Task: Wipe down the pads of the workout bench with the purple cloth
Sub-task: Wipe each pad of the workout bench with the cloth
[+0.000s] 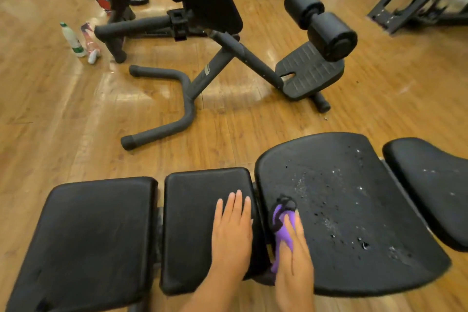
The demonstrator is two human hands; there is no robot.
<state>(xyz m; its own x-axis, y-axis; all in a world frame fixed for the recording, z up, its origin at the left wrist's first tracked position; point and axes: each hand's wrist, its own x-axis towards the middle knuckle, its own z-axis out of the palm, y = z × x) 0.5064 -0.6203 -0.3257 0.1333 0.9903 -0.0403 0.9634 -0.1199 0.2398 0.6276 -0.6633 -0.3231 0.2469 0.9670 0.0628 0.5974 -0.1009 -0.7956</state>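
The person is leaning over the bench, whose black pads are lying in a row across the near edge of the wood floor [63,114]. The left hand [231,228] is resting flat, fingers spread open, on the right part of the middle pad [197,210], gripping nothing. The right hand [293,256] is pressing the purple cloth [282,230] against the left edge of the wide pad [354,210], right at the gap between those two pads; its fingers are lying over the cloth rather than curling round it. The cloth is bunching up under the palm, with a dark trim showing at its far end. The two hands are sitting side by side, close but not touching. Pale specks and small tears are showing across the wide pad to the right of the cloth. The left pad [96,235] and the far right pad [430,185] are lying untouched. Beyond, another black bench frame [215,63] is standing on the floor, and two bottles [73,40] are standing near its left end.
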